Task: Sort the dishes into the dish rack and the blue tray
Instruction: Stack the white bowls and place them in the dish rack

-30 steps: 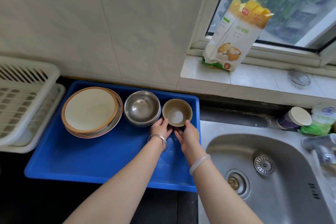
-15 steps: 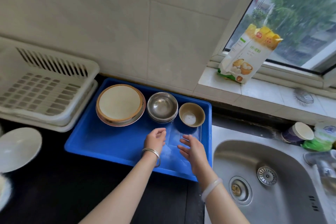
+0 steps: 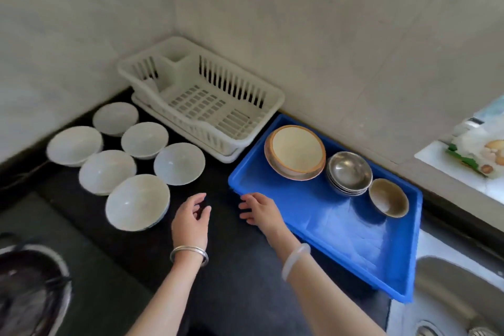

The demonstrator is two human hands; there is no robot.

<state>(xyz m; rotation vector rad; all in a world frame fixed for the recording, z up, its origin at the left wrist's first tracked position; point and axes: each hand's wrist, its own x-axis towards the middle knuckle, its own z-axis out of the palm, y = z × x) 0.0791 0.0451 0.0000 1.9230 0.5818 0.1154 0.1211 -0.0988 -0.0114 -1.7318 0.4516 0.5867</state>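
A blue tray point(image 3: 341, 229) lies on the black counter and carries a stack of cream plates point(image 3: 296, 151), a stack of steel bowls point(image 3: 349, 173) and a small brown bowl point(image 3: 388, 200). Behind it to the left, the white dish rack point(image 3: 201, 98) holds no dishes. Several white bowls point(image 3: 137, 202) stand on the counter at the left. My left hand point(image 3: 191, 219) hovers over the counter with loosely curled fingers, holding nothing, just right of the nearest white bowl. My right hand point(image 3: 260, 211) hangs empty at the tray's near left corner.
A steel sink point(image 3: 458, 300) is at the lower right. A dark round pan point(image 3: 30, 292) sits at the lower left. A food bag point(image 3: 482, 155) stands on the window sill at the right. Tiled walls meet in a corner behind the rack.
Both hands have let go of the brown bowl and drawn back to the left, off the tray. The view has swung left, so the white bowls show.
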